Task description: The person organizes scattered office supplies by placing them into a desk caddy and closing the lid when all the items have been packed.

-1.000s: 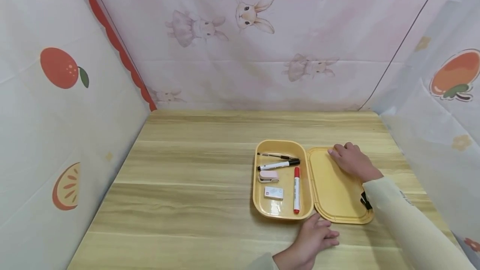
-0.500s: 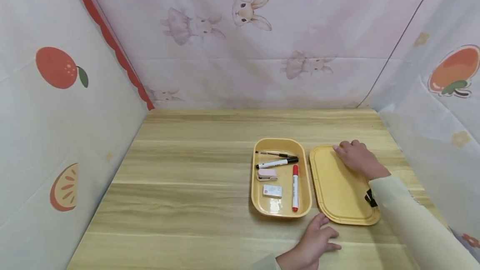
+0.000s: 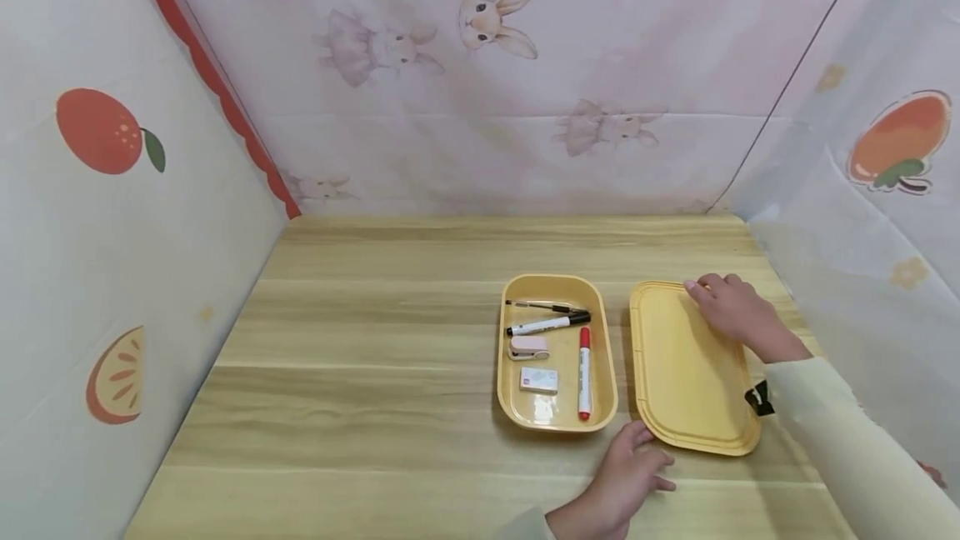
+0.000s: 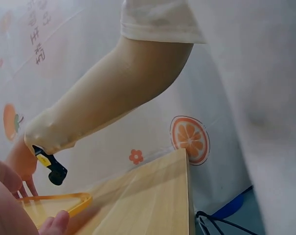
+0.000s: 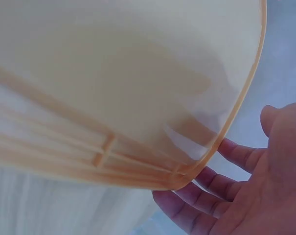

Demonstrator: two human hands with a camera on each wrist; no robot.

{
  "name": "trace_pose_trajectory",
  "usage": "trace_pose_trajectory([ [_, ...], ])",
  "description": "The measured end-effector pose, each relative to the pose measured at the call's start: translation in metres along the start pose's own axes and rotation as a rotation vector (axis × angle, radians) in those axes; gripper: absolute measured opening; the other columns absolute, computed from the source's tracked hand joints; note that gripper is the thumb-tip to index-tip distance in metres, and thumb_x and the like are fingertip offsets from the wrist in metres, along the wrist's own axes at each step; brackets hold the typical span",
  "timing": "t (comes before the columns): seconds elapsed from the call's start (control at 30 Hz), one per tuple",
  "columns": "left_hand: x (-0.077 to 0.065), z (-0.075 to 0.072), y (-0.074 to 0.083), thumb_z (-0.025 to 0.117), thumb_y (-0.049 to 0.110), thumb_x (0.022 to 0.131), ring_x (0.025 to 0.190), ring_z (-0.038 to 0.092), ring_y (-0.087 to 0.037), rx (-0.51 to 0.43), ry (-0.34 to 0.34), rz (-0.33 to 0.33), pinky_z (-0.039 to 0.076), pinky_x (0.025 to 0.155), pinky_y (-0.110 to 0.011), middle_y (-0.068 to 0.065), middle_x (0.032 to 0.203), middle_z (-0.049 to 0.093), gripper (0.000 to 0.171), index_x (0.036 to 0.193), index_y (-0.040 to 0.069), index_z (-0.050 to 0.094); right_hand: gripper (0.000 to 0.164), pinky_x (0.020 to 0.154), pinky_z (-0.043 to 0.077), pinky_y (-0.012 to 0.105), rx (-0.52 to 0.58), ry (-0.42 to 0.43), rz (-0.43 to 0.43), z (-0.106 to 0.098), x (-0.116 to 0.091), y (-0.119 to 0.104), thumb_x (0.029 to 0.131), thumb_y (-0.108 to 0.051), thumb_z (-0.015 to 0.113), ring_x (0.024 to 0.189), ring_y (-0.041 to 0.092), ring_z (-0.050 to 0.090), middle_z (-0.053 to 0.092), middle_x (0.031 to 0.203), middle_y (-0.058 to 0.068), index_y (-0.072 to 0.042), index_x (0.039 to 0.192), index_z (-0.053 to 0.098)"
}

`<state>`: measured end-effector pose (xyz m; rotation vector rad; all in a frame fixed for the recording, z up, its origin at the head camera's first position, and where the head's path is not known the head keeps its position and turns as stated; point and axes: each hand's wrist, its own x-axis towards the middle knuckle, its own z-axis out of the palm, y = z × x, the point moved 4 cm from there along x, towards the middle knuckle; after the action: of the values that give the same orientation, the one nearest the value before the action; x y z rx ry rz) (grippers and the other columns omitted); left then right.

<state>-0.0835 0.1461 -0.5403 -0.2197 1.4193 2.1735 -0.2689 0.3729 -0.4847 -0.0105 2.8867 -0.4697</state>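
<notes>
A yellow lid (image 3: pixel 688 365) stands apart from the box, on its right, and looks slightly raised. My right hand (image 3: pixel 742 315) holds its far right corner; in the right wrist view the fingers (image 5: pixel 221 186) reach behind the lid's rim (image 5: pixel 245 93). My left hand (image 3: pixel 622 473) is at the lid's near left corner, one finger touching there and the others spread. The yellow box (image 3: pixel 504 373) holds a black pen (image 3: pixel 543 306), a black-capped marker (image 3: pixel 546 325), a red marker (image 3: pixel 584 373), a pink stapler (image 3: pixel 529 347) and an eraser-like white block (image 3: pixel 538 379).
The wooden table (image 3: pixel 360 373) extends to the left of the box. Printed cloth (image 3: pixel 420 107) hangs behind the table and along both sides. Black cables (image 4: pixel 211 218) lie beyond the table edge in the left wrist view.
The lid has moved right, away from the box it lay against, and appears larger, as if lifted. My right hand has moved right with it; my left hand has stayed near the near corner.
</notes>
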Motion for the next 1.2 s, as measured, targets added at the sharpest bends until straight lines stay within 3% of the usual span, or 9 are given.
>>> trace_pose_trajectory([
  [0.2, -0.008, 0.000, 0.009, 0.058, -0.006, 0.083, 0.105, 0.059, -0.027, 0.018, -0.029, 0.048, 0.056, 0.089, -0.044, -0.017, 0.134, 0.052, 0.060, 0.141, -0.008, 0.043, 0.082, 0.092, 0.037, 0.074, 0.004, -0.003, 0.012, -0.019, -0.010, -0.004, 0.106, -0.059, 0.014, 0.123, 0.062, 0.038, 0.037, 0.137, 0.043, 0.009, 0.145, 0.039],
  [0.4, -0.022, -0.003, 0.025, 0.057, -0.003, 0.082, 0.120, 0.056, -0.029, 0.048, -0.064, 0.085, 0.054, 0.095, -0.037, -0.014, 0.132, 0.053, 0.065, 0.144, -0.009, 0.039, 0.084, 0.098, 0.033, 0.076, 0.022, -0.022, -0.013, -0.034, -0.013, -0.022, 0.106, -0.059, 0.012, 0.127, 0.062, 0.035, 0.034, 0.141, 0.044, 0.011, 0.148, 0.035],
  [0.57, -0.031, -0.013, 0.040, 0.058, -0.001, 0.087, 0.122, 0.054, -0.027, 0.061, -0.074, 0.162, 0.052, 0.098, -0.028, -0.013, 0.131, 0.053, 0.065, 0.147, -0.008, 0.036, 0.085, 0.099, 0.033, 0.074, 0.044, -0.016, -0.023, -0.043, -0.011, -0.044, 0.105, -0.061, 0.014, 0.129, 0.059, 0.035, 0.035, 0.142, 0.041, 0.008, 0.148, 0.036],
  [0.7, -0.035, -0.026, 0.051, 0.061, 0.001, 0.088, 0.120, 0.057, -0.024, 0.025, -0.049, 0.204, 0.051, 0.100, -0.026, -0.013, 0.130, 0.055, 0.063, 0.147, -0.005, 0.039, 0.086, 0.094, 0.038, 0.073, 0.055, -0.031, -0.018, -0.041, -0.008, -0.057, 0.104, -0.064, 0.014, 0.129, 0.057, 0.038, 0.037, 0.143, 0.038, 0.005, 0.148, 0.038],
  [0.97, -0.038, -0.049, 0.062, 0.062, 0.007, 0.094, 0.116, 0.061, -0.024, 0.002, 0.021, 0.228, 0.049, 0.103, -0.035, -0.012, 0.129, 0.059, 0.056, 0.147, 0.002, 0.043, 0.087, 0.092, 0.041, 0.071, 0.054, -0.046, -0.037, -0.031, -0.006, -0.077, 0.103, -0.066, 0.015, 0.130, 0.055, 0.042, 0.040, 0.144, 0.037, 0.005, 0.147, 0.040],
  [1.1, -0.040, -0.061, 0.065, 0.060, 0.008, 0.097, 0.119, 0.062, -0.025, -0.007, 0.057, 0.234, 0.051, 0.103, -0.034, -0.015, 0.129, 0.061, 0.052, 0.146, -0.001, 0.045, 0.085, 0.091, 0.043, 0.069, 0.061, -0.053, -0.050, -0.028, -0.004, -0.093, 0.104, -0.065, 0.016, 0.129, 0.054, 0.045, 0.042, 0.143, 0.036, 0.003, 0.148, 0.041],
  [1.2, -0.041, -0.070, 0.069, 0.057, 0.005, 0.099, 0.123, 0.061, -0.028, -0.031, 0.038, 0.246, 0.052, 0.102, -0.032, -0.019, 0.131, 0.059, 0.050, 0.146, -0.003, 0.044, 0.083, 0.092, 0.043, 0.068, 0.070, -0.054, -0.067, -0.026, -0.002, -0.105, 0.104, -0.064, 0.017, 0.129, 0.053, 0.046, 0.043, 0.144, 0.034, 0.002, 0.149, 0.041],
])
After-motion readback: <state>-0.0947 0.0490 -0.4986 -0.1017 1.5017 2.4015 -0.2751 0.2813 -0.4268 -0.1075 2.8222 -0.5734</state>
